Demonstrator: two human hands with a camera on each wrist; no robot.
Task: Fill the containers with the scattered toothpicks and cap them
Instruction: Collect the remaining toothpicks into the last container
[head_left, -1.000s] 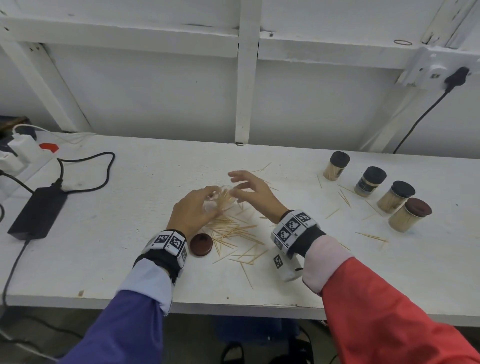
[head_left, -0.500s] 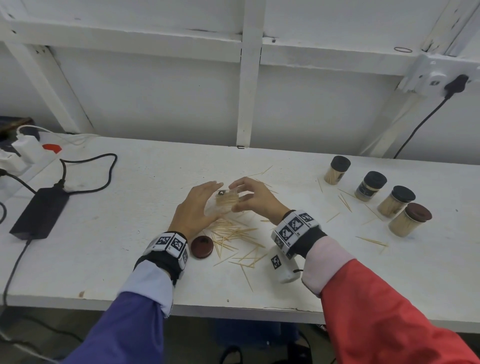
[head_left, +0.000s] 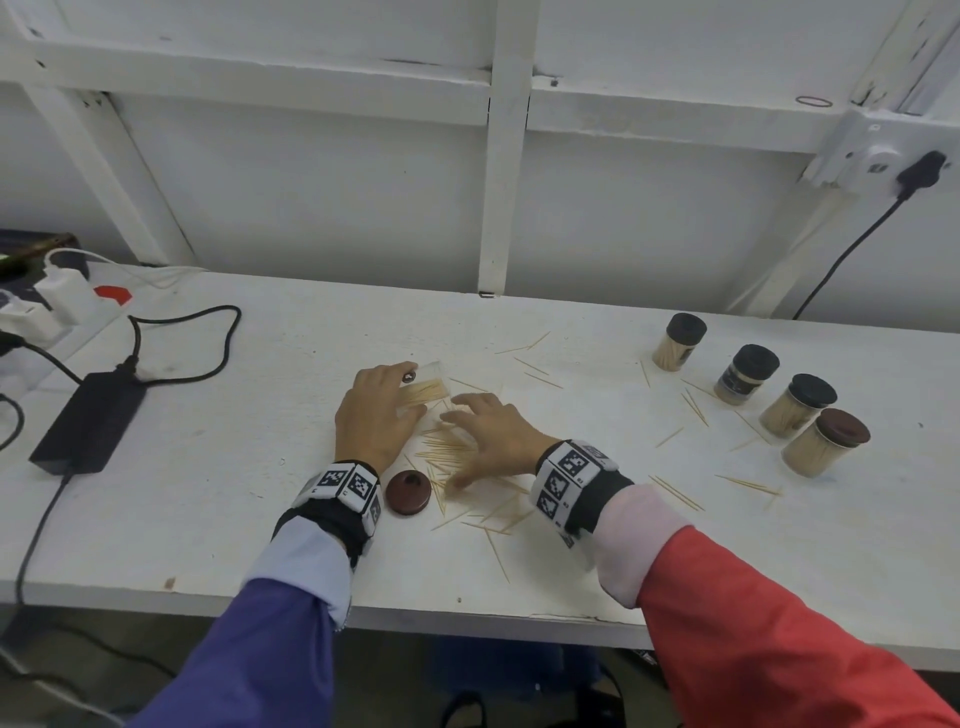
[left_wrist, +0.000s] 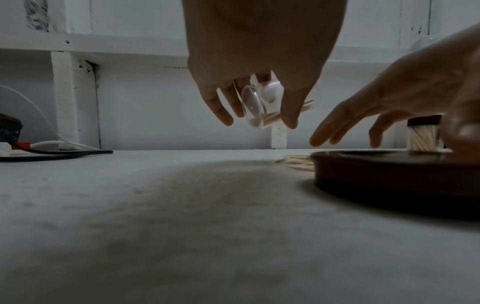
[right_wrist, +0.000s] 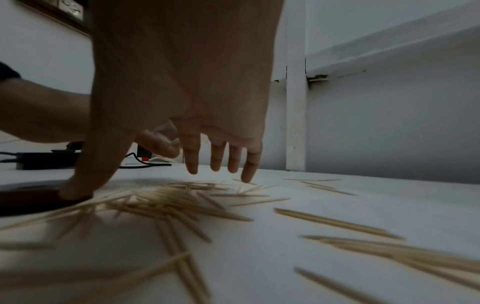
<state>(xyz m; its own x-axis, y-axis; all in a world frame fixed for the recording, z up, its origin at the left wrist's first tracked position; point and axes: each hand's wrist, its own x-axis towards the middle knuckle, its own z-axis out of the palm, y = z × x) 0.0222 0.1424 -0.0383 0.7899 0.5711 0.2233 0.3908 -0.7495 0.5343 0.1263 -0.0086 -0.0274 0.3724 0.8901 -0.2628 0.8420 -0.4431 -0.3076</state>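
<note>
Toothpicks of thin pale wood lie in a loose heap on the white table, between the two hands, and more single ones are scattered to the right, near the row of jars. The left hand has its fingers curled around a small clear plastic container, which is tilted on its side just above the table, on the far side of the heap, with its mouth toward the right hand. A bundle of toothpicks is already inside, so it looks partly filled. The right hand is spread flat over the heap with straight fingers and grips nothing; in the right wrist view the fingertips are just at the sticks, as if to gather them.

Four filled containers with dark round caps stand at the far right of the table, so that part seems done. The round brown lid lies alone on the table beside the left wrist, near the heap, and probably belongs to the held container. What is left, by this view: to collect the heap and the scattered sticks on the right, to put them in, and to cap this last container
</note>
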